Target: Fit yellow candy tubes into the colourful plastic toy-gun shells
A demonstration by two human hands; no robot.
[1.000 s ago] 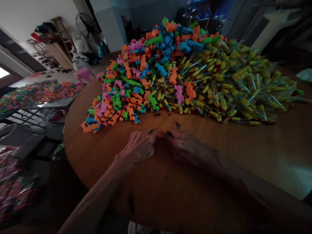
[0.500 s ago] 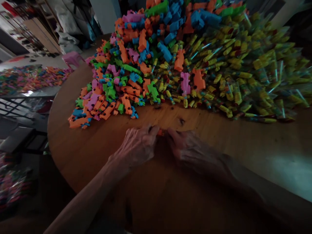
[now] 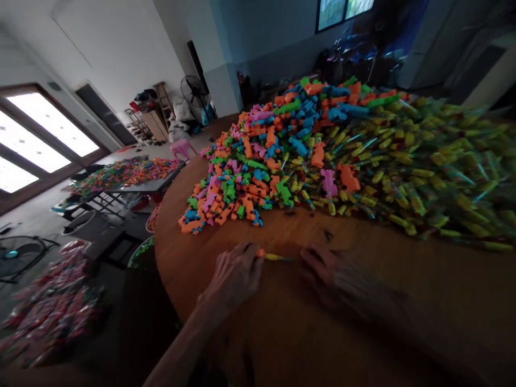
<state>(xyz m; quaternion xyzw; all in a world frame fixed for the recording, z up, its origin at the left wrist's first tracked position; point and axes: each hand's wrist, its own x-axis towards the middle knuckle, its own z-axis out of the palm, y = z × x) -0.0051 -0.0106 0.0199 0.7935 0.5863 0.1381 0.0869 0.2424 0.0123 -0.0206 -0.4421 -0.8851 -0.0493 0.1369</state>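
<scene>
My left hand (image 3: 237, 266) is closed on an orange plastic toy truck, mostly hidden by the fingers. A thin yellow tube (image 3: 274, 257) sticks out of the truck's right side, just above the round wooden table (image 3: 278, 317). To the right of the tube's tip, my right hand (image 3: 326, 266) hovers low over the wood, apart from the tube. Its fingers are bent and slightly spread, somewhat blurred, with nothing visible in them. Beyond the hands lies a heap of orange, pink, green and blue toy trucks (image 3: 245, 203). A pile of yellow wrapped tubes (image 3: 399, 196) adjoins it on the right.
Behind on the left, a second table (image 3: 155, 185) carries more coloured toys. Bagged goods (image 3: 52, 306) lie on the floor near a standing fan (image 3: 18, 252). A pink stool (image 3: 183, 148) stands past the table's edge.
The view has tilted up and left, showing more of the room. My hands were close together at the orange piece; now my right hand is farther away and the yellow tube shows between them.
</scene>
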